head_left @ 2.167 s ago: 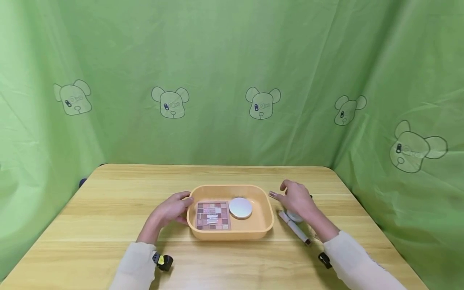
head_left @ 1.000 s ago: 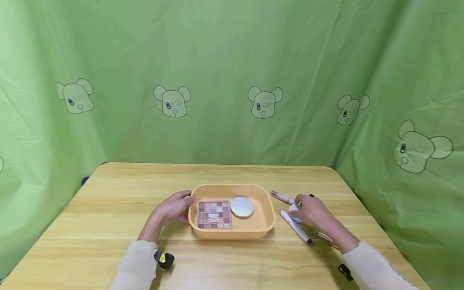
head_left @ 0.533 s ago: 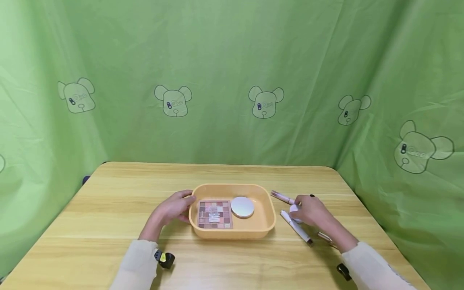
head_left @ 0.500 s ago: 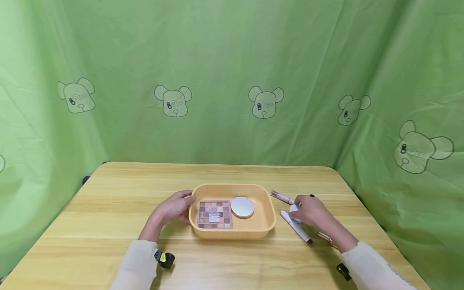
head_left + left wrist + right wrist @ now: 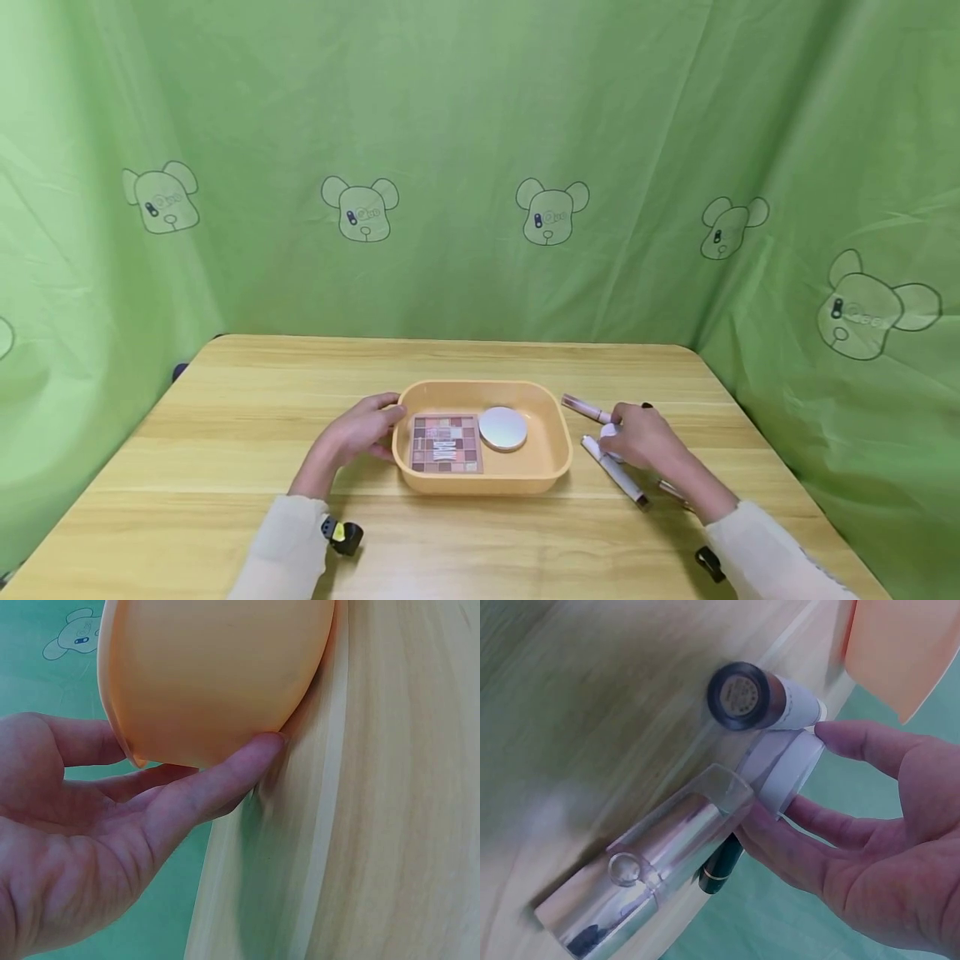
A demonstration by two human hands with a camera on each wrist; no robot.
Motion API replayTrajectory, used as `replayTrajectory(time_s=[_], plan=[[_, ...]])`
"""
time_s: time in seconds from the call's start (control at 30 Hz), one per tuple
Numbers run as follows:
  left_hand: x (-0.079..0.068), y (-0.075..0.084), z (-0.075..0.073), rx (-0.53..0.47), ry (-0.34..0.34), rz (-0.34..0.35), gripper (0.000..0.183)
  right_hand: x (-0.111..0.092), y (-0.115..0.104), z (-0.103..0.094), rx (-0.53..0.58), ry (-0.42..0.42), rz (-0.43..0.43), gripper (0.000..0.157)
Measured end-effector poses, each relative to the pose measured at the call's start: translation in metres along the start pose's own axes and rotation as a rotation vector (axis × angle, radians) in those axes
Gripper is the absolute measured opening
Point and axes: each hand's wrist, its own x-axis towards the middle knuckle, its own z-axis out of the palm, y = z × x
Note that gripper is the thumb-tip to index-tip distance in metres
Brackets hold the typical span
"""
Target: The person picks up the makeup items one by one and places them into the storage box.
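An orange-yellow tray [image 5: 487, 487] stands mid-table, holding an eyeshadow palette [image 5: 446, 444] and a round, pale compact [image 5: 502, 428]. My left hand [image 5: 363, 429] holds the tray's left end, fingers on its rim and outer wall; the tray's side [image 5: 217, 682] fills the upper left wrist view. To the right, my right hand [image 5: 641, 435] pinches a small round white jar [image 5: 784, 776] between thumb and fingers, the jar standing at table level. A pale tube with a dark end [image 5: 615, 472] lies beside it, and a pinkish tube [image 5: 585, 408] lies behind.
A clear-capped, rose-gold lipstick [image 5: 649, 862] lies under the right forearm. A dark tube with a gold ring [image 5: 721, 866] lies past the right fingers. Green cloth [image 5: 457, 283] hangs behind the wooden table [image 5: 450, 550].
My right hand has let go of the pinkish tube beside the tray and moved right and nearer me to the white jar, staying there since. The left hand keeps its place on the tray.
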Motion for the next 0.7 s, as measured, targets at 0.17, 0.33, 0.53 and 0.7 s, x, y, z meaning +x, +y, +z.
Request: replayTrajectory(time_s=[0.17, 0.33, 0.53, 0.7], plan=[[0.0004, 0.0005, -0.0001, -0.006, -0.004, 0.001, 0.057, 0.0008, 0.0, -0.0001, 0.0, -0.009, 0.005, 0.052], [0.0006, 0.0002, -0.0003, -0.011, -0.009, 0.004, 0.058, 0.0013, 0.0006, -0.0003, 0.002, -0.014, 0.008, 0.052], [0.0006, 0.0005, -0.0002, 0.0, -0.008, -0.001, 0.058, 0.0004, 0.0015, -0.0043, 0.019, -0.021, 0.024, 0.052], [0.0003, 0.0009, 0.0001, 0.002, -0.005, -0.002, 0.058, 0.0014, 0.0015, -0.0094, 0.005, -0.026, 0.021, 0.052]])
